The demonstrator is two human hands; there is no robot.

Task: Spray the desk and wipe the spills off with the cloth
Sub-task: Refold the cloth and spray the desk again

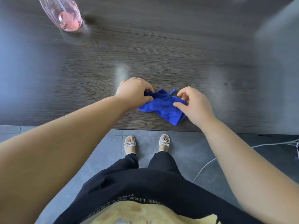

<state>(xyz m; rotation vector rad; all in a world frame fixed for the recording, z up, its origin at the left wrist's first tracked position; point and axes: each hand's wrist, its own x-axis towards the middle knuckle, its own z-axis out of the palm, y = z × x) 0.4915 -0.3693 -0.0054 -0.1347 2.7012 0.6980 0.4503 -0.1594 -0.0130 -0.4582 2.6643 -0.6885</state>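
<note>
A crumpled blue cloth lies on the dark wood-grain desk, close to its front edge. My left hand pinches the cloth's left end between fingers and thumb. My right hand grips the cloth's right side with thumb and fingertips. A clear pink spray bottle stands at the far left of the desk, its top cut off by the frame. A pale smear shows on the desk just beyond my left hand.
The desk's front edge runs across the view, with grey floor tiles below it. My sandalled feet stand near the edge. A white cable trails on the floor at the right.
</note>
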